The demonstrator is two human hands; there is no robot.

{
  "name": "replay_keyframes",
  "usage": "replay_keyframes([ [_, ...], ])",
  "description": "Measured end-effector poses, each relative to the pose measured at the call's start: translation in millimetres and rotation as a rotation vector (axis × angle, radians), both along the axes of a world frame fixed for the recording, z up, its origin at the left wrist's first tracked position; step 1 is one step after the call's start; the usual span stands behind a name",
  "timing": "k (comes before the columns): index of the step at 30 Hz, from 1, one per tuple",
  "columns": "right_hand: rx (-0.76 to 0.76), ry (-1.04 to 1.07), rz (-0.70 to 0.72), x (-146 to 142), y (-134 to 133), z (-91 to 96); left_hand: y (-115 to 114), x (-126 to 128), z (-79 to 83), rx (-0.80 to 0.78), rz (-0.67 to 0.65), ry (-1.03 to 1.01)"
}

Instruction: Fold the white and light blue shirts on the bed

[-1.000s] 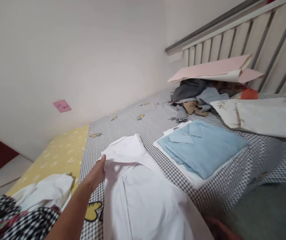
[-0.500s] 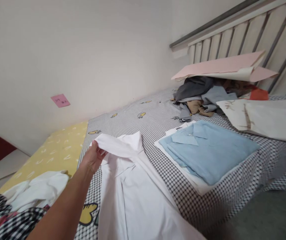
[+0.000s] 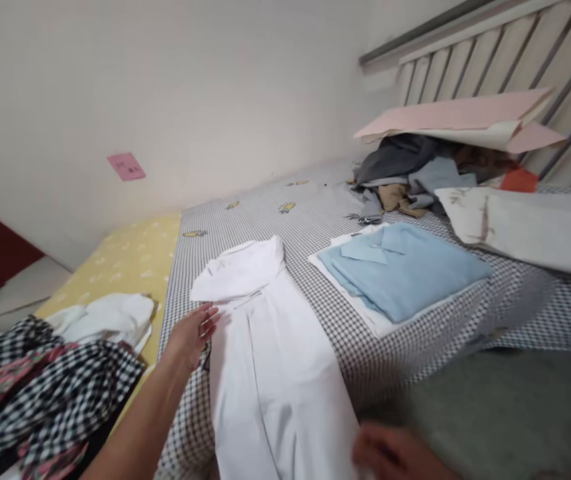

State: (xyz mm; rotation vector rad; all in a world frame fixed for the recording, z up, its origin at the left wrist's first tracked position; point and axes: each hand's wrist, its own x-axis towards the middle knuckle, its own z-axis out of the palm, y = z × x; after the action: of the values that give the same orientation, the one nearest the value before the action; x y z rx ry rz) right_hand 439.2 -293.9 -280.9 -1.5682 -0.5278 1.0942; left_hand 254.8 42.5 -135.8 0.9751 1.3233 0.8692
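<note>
A white shirt [image 3: 270, 360] lies lengthwise on the black-and-white checked bedsheet [image 3: 315, 227], collar end folded over toward the wall. My left hand [image 3: 192, 333] rests beside the shirt's left edge with its fingers apart, touching or nearly touching the cloth and holding nothing. My right hand [image 3: 395, 453] shows blurred at the bottom edge, near the shirt's lower right side; its fingers cannot be made out. A folded light blue shirt [image 3: 400, 267] sits on a folded white one to the right.
A heap of grey, tan and orange clothes [image 3: 405, 177] lies under pink card sheets [image 3: 460, 120] by the slatted headboard. A white pillow [image 3: 530, 227] is at the right. White cloth [image 3: 108, 320] and checked fabric [image 3: 40, 393] lie on a yellow sheet [image 3: 130, 260] at the left.
My left hand let go of the shirt's collar end, which now lies folded on the bed, and drew back to the shirt's left edge. My right hand has come into view at the bottom.
</note>
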Motion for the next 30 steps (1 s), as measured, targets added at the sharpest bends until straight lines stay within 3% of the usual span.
replay_keyframes([
  [5,-0.006,-0.055,-0.259,21.0,22.9,8.6,-106.0,-16.5,-34.7,-0.059,-0.121,-0.142],
  [9,0.011,0.295,-0.082,0.8,25.4,7.9,-181.0,-29.6,-76.9,-0.221,-0.137,-0.078],
  [12,0.070,0.424,-0.024,-20.4,17.4,12.4,-221.6,-29.6,-105.6,-0.274,-0.240,-0.067],
  [16,0.106,0.403,0.067,-34.7,0.1,24.2,-253.8,-18.0,-122.9,-0.275,-0.377,-0.060],
  [21,0.009,0.377,0.091,-39.6,-33.2,23.4,-283.9,0.2,-119.0,-0.356,-0.395,-0.234],
  [26,-0.094,0.299,0.055,-36.0,-69.7,-6.4,-317.3,5.0,-129.7,-0.486,-0.582,-0.135],
  [30,-0.195,0.121,0.082,-20.1,-91.5,-40.3,-327.3,-34.7,-146.8,-0.298,-0.658,0.087],
])
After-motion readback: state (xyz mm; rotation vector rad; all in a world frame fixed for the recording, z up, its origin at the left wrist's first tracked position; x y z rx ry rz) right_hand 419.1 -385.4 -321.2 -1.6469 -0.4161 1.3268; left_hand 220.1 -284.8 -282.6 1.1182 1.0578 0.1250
